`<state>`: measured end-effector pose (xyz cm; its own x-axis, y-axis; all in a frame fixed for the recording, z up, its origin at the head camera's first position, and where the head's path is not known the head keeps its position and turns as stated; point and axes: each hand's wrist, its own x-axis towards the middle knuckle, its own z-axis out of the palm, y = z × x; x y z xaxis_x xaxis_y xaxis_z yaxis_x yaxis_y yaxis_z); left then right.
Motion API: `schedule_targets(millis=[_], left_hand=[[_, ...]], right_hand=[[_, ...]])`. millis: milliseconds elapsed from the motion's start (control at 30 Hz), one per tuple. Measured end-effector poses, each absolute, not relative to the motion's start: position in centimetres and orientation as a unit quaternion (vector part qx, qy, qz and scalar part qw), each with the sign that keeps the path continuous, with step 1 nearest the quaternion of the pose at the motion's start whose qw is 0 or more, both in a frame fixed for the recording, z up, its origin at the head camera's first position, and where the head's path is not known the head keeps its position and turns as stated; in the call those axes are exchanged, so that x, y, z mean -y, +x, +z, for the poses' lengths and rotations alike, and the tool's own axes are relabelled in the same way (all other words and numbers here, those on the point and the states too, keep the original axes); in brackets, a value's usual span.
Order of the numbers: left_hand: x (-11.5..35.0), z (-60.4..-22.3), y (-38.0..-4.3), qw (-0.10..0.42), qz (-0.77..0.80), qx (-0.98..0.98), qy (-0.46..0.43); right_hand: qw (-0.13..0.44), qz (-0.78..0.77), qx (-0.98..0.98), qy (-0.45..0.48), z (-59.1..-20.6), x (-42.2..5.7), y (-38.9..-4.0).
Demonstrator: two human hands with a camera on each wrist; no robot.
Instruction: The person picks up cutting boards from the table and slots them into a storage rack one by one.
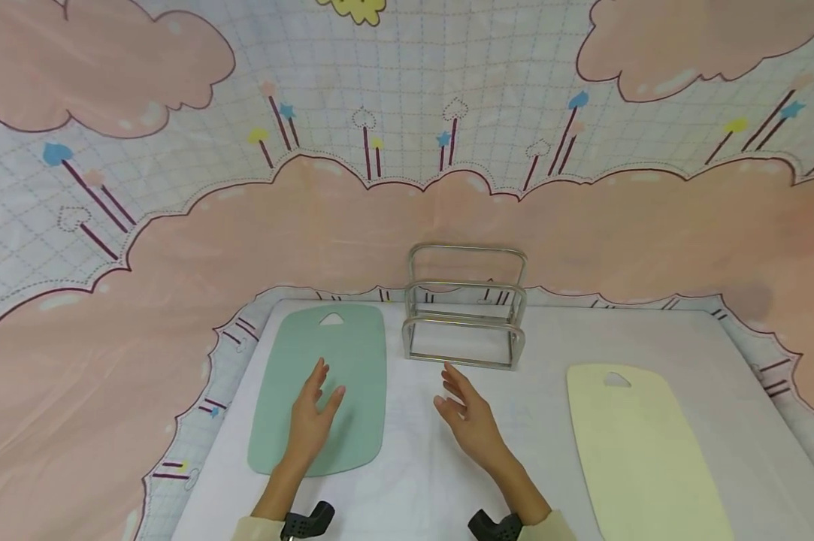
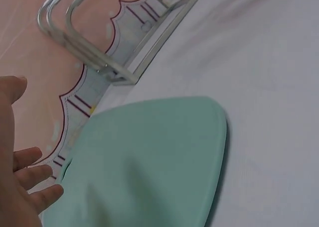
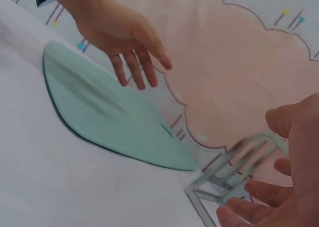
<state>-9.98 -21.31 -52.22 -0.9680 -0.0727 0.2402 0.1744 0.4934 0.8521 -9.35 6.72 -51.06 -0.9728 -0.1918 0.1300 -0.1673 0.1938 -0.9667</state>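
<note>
While the left hand (image 1: 310, 422) overhangs the green board (image 1: 359, 376) left of the rack (image 1: 464, 322), the right hand (image 1: 476, 427) hovers before the rack, both grips half-spread, empty.

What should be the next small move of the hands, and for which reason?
Probably the left hand should lower and grip the green board: it hovers above it, holding nothing, and that board lies flat beside the metal rack, which holds no board.

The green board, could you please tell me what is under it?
The white surface shows around the edges of the green board, which appears to lie on it; anything directly beneath is covered and cannot be seen.
</note>
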Motion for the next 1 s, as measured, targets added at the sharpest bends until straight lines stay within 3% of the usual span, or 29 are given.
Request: schedule_targets(millis=[400,667,1000], left_hand=[[25.4,-52.1,-8.8,0.126,-0.487,0.864,0.017],[27.0,-51.6,-8.6,0.121,-0.496,0.858,0.058],[23.9,-50.7,-8.8,0.135,-0.539,0.832,0.008]], right_hand=[[0.062,-0.633,-0.754,-0.163,-51.3,-2.6,-8.8],[0.101,-0.658,-0.731,-0.151,-48.7,-0.9,-7.8],[0.060,-0.651,-0.747,-0.124,-52.3,-2.4,-9.2]])
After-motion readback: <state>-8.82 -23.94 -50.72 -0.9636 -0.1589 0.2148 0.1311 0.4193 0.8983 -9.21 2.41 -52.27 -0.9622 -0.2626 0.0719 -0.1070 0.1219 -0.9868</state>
